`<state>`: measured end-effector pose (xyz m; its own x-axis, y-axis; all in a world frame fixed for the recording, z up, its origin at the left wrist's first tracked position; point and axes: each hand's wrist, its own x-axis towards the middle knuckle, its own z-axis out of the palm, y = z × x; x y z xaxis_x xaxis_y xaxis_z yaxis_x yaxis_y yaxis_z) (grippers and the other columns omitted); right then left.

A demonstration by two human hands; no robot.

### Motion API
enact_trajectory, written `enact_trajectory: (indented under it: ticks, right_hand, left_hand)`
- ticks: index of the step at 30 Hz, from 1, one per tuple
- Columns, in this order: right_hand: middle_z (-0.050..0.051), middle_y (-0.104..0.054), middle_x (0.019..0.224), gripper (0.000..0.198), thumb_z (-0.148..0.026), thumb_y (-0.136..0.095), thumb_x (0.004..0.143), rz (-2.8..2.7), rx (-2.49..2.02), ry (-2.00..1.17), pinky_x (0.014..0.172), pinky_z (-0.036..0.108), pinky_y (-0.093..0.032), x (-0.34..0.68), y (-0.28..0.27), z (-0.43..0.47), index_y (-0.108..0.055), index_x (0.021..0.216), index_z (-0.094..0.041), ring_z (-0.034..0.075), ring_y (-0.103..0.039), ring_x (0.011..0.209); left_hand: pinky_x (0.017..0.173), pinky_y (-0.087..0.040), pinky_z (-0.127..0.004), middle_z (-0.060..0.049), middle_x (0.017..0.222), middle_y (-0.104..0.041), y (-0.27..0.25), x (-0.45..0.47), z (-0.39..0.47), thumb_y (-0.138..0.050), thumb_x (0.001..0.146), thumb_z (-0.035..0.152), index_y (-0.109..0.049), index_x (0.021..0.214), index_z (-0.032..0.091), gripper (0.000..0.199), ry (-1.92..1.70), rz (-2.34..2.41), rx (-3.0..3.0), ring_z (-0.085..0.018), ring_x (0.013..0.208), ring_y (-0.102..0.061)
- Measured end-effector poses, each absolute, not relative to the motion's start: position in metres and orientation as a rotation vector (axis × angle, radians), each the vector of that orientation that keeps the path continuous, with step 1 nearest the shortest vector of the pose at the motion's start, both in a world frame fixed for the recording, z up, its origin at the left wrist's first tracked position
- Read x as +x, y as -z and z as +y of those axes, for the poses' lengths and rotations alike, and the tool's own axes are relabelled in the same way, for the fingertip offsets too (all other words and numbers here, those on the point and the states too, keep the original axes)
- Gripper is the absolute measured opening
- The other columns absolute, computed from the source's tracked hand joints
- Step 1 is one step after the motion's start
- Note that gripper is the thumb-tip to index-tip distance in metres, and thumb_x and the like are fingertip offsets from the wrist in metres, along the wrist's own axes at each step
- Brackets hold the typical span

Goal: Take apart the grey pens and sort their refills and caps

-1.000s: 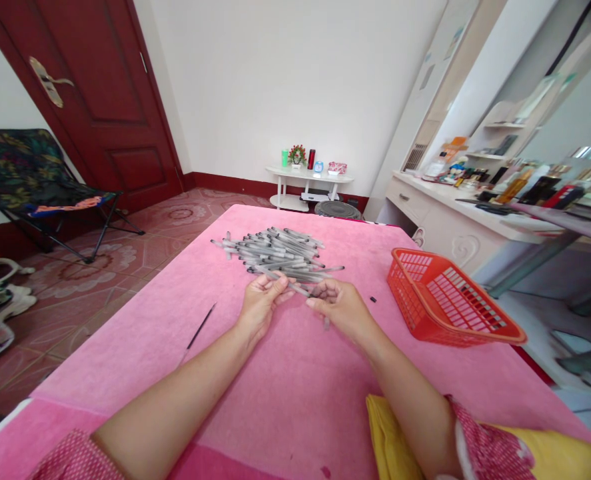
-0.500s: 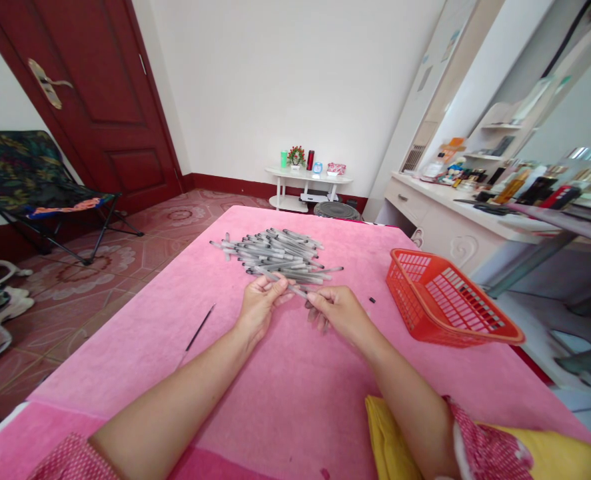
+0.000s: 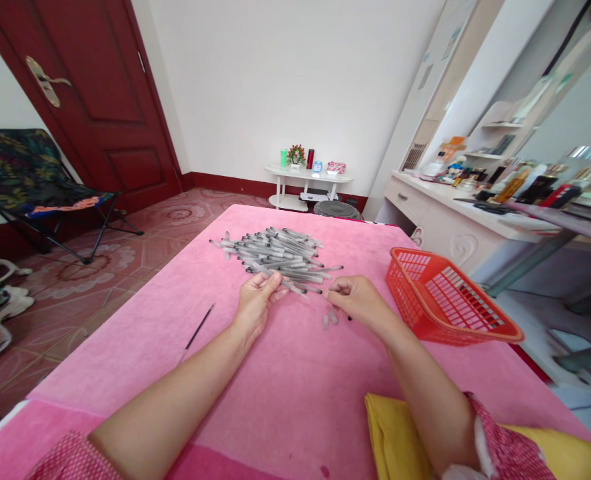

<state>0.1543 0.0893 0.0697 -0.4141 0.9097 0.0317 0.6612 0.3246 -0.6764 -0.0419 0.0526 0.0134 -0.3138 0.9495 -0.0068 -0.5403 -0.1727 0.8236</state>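
My left hand (image 3: 256,300) pinches a translucent grey pen (image 3: 294,287) between thumb and fingers, its dark end pointing right. Just beyond lies a heap of similar pens (image 3: 275,250) with black ends. My right hand (image 3: 356,297) is apart from the held pen, thumb and fingers pressed together; whatever is between them is too small or hidden to make out. Below its fingertips, small clear caps (image 3: 330,319) lie on the pink cloth (image 3: 285,387). A tiny black piece (image 3: 350,318) shows under that hand. Left of my left forearm rests a thin black refill (image 3: 200,327).
On the right of the table stands an orange-red plastic basket (image 3: 450,300). A folded yellow cloth (image 3: 392,433) lies under my right forearm. Beyond the table are a dressing table (image 3: 455,227) with bottles, a small white stand (image 3: 308,175) and a folding chair (image 3: 40,187).
My right hand has drawn away from the pen, to the right. Small clear caps beneath its former place now show plainly. My left hand still holds the pen, shifted slightly left.
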Motion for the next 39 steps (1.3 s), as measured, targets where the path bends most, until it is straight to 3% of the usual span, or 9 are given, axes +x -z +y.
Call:
enact_trajectory:
  ticks: [4,7,11,18,24,28,32,36,39]
  right_hand:
    - [0.004,-0.066,0.062,0.011,-0.03,-0.063,0.063,-2.375,-1.741,-0.34,0.047,0.021,-0.029,0.17,-0.073,0.097,-0.066,0.061,-0.019,0.013,-0.057,0.057]
    - [0.006,-0.067,0.071,0.015,-0.035,-0.064,0.064,-2.357,-1.771,-0.205,0.049,0.023,-0.028,0.167,-0.074,0.092,-0.068,0.07,-0.022,0.016,-0.058,0.063]
    - [0.002,-0.061,0.058,0.027,-0.039,-0.054,0.075,-2.344,-1.371,-0.453,0.048,0.021,-0.025,0.148,-0.069,0.08,-0.064,0.061,-0.019,0.012,-0.05,0.053]
    - [-0.004,-0.045,0.046,0.019,-0.023,-0.056,0.067,-2.424,-1.02,-1.01,0.044,0.018,-0.024,0.131,-0.057,0.062,-0.055,0.05,-0.014,0.007,-0.04,0.046]
    - [-0.003,-0.052,0.048,0.016,-0.024,-0.054,0.067,-2.324,-0.971,-1.585,0.042,0.017,-0.033,0.097,-0.053,0.038,-0.061,0.058,-0.013,0.007,-0.044,0.042]
    - [-0.002,-0.051,0.045,0.014,-0.023,-0.056,0.064,-2.262,-1.121,-1.633,0.037,0.016,-0.032,0.057,-0.044,0.022,-0.061,0.055,-0.014,0.006,-0.043,0.038]
    - [-0.002,-0.053,0.046,0.024,-0.032,-0.055,0.071,-2.234,-1.03,-1.638,0.036,0.016,-0.03,0.041,-0.042,0.017,-0.058,0.054,-0.014,0.005,-0.042,0.037]
    - [-0.002,-0.053,0.049,0.021,-0.029,-0.051,0.075,-1.961,-1.045,-1.538,0.036,0.016,-0.03,0.059,-0.054,0.036,-0.057,0.061,-0.014,0.004,-0.04,0.036]
    - [0.0,-0.056,0.058,0.025,-0.038,-0.05,0.077,-1.736,-1.048,-1.348,0.037,0.017,-0.033,0.082,-0.065,0.057,-0.056,0.069,-0.015,0.006,-0.042,0.039]
  left_hand:
    - [0.057,-0.052,-0.018,-0.001,0.073,-0.068,-0.015,-0.041,0.052,-0.075,0.062,0.031,-0.062,0.078,0.012,0.028,-1.708,0.921,0.68,-0.009,0.062,-0.064]
    - [0.057,-0.052,-0.019,-0.003,0.073,-0.068,-0.015,-0.039,0.05,-0.074,0.062,0.033,-0.061,0.079,0.012,0.03,-1.69,0.942,0.737,-0.012,0.065,-0.065]
    - [0.057,-0.052,-0.02,-0.005,0.073,-0.068,-0.014,-0.034,0.047,-0.074,0.061,0.035,-0.062,0.08,0.012,0.032,-1.657,0.979,0.824,-0.015,0.067,-0.065]
    - [0.049,-0.049,-0.017,-0.001,0.068,-0.066,-0.029,-0.056,0.058,-0.074,0.061,0.037,-0.063,0.079,0.012,0.033,-1.78,1.007,0.771,-0.01,0.056,-0.063]
    - [0.052,-0.049,-0.014,0.0,0.069,-0.064,-0.079,-0.116,0.063,-0.073,0.064,0.033,-0.062,0.081,0.013,0.03,-2.136,0.875,0.552,-0.006,0.056,-0.061]
    - [0.053,-0.049,-0.012,0.001,0.066,-0.063,-0.104,-0.128,0.055,-0.072,0.066,0.032,-0.061,0.08,0.013,0.026,-2.194,0.835,0.461,-0.006,0.055,-0.061]
    - [0.053,-0.049,-0.012,0.0,0.067,-0.064,-0.108,-0.123,0.052,-0.07,0.068,0.034,-0.061,0.082,0.013,0.027,-2.146,0.834,0.486,-0.006,0.054,-0.061]
    - [0.045,-0.046,-0.013,-0.001,0.067,-0.065,-0.091,-0.103,0.053,-0.072,0.064,0.039,-0.064,0.083,0.013,0.033,-1.903,0.946,0.641,-0.006,0.048,-0.058]
    - [0.04,-0.043,-0.013,-0.004,0.066,-0.066,-0.073,-0.079,0.053,-0.075,0.059,0.038,-0.065,0.075,0.011,0.033,-1.643,1.041,0.814,-0.006,0.045,-0.054]
